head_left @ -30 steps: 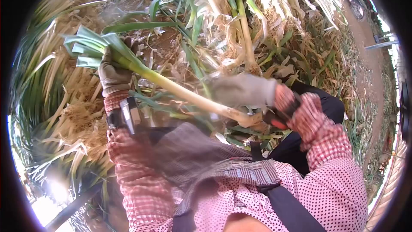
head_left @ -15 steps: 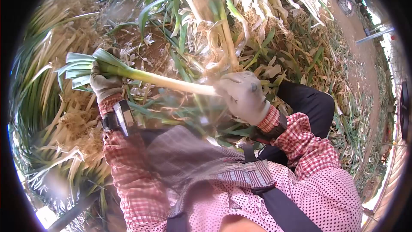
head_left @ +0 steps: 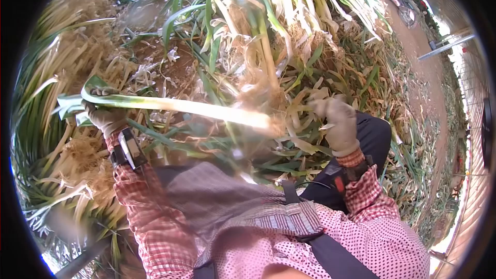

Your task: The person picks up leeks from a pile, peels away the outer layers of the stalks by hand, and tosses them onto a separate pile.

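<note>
A long leek lies nearly level across the view, its green leaves at the left and its pale root end at the right. My left hand, gloved, is wrapped round the green part. To the right of the root end is my right hand, also gloved, apart from the white stalk. Its fingers are curled near pale, dry leaf strips; what lies between them I cannot make out.
Bunches of leeks with roots lie at the top. A large pile of leeks fills the left side. Loose leaf scraps cover the ground at the right, beside a dirt strip. Metal bars show at the upper right.
My right hand has let go of the white stalk and moved right. My left hand has shifted slightly left and down with the leek, whose root end now shows.
</note>
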`<state>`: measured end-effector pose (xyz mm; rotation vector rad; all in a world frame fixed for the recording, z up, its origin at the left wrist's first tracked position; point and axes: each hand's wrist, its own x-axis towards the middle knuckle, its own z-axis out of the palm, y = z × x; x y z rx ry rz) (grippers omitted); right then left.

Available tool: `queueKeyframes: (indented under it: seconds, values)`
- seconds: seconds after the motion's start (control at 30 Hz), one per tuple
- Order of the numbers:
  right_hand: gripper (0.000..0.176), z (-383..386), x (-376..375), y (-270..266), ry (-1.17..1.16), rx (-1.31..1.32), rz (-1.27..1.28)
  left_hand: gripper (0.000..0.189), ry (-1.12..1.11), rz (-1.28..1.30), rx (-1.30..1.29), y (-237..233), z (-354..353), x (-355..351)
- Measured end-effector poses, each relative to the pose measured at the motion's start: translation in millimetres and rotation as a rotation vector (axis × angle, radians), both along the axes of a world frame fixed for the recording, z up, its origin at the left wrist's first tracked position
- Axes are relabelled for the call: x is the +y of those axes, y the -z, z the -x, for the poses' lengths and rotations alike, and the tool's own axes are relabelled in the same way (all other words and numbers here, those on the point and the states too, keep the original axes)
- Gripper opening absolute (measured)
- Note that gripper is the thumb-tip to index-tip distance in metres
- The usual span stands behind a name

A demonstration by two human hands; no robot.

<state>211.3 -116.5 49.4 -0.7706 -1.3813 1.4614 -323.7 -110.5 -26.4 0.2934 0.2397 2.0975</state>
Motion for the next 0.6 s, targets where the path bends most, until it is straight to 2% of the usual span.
queueKeyframes:
  seconds: [0.03, 0.1, 0.13, 0.27, 0.37, 0.4, 0.5, 0.6]
  values:
    - [0.027, 1.0, -1.3, -3.4, 0.062, -0.244, -0.168, 0.029, 0.052, -0.07, -0.01, -11.6, -15.4, 4.5]
    - [0.034, 44.0, 2.0, -10.1, 0.125, -0.737, -0.728, 0.03, 0.032, -0.053, -0.024, -16.1, -26.2, 13.4]
    - [0.032, 61.7, 2.5, -4.8, 0.147, -0.784, -0.803, 0.03, 0.013, -0.051, -0.022, -21.8, -34.6, 13.6]
    - [0.033, 84.5, -2.5, 19.1, 0.178, -0.771, -0.812, 0.029, -0.089, -0.027, -0.055, -29.5, -38.7, 9.8]
    - [0.031, 89.7, -7.5, 13.8, 0.149, -0.809, -0.816, 0.03, -0.252, 0.13, -0.002, -32.3, -42.3, 8.4]
    - [0.029, 90.6, -8.2, 13.5, 0.142, -0.831, -0.82, 0.034, -0.387, 0.299, -0.006, -36.0, -48.9, 11.2]
    - [0.021, 91.0, -6.6, 18.9, 0.097, -0.943, -0.81, 0.037, -0.245, 0.252, -0.006, -38.9, -58.1, 6.1]
    - [0.014, 92.0, -6.3, 23.1, -0.002, -1.057, -0.769, 0.039, -0.237, 0.173, 0.028, -46.4, -64.9, 5.5]
